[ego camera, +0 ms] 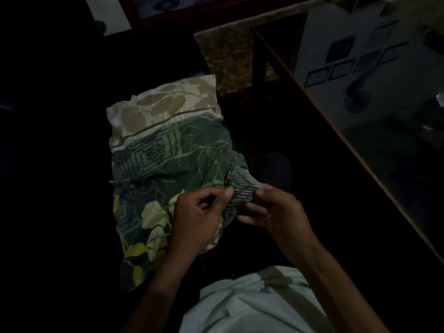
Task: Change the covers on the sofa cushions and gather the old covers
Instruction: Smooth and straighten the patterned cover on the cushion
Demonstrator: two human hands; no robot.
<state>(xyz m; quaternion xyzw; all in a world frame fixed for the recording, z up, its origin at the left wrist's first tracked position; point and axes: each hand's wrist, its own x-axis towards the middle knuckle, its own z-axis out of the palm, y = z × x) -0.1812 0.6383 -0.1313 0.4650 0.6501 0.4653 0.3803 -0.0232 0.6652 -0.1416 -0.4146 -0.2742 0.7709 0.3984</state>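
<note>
Hands (242,207) pinching crumpled green leaf-print cover (173,164)

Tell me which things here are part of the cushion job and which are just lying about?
Part of the job: green leaf-print cover; beige leaf-print cushion it partly covers; left hand and right hand, both pinching the cover's edge.

Lying about: glass-topped table; patterned rug.

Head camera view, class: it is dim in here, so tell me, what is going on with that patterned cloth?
A person is working on a green leaf-patterned cover that lies over a cushion in front of them. Both hands meet at its near right corner: the left hand pinches the fabric edge, and the right hand grips a bunched striped fold of it. A beige leaf-print section shows at the far end. A glass-topped table stands to the right. The room is too dark to tell more.
</note>
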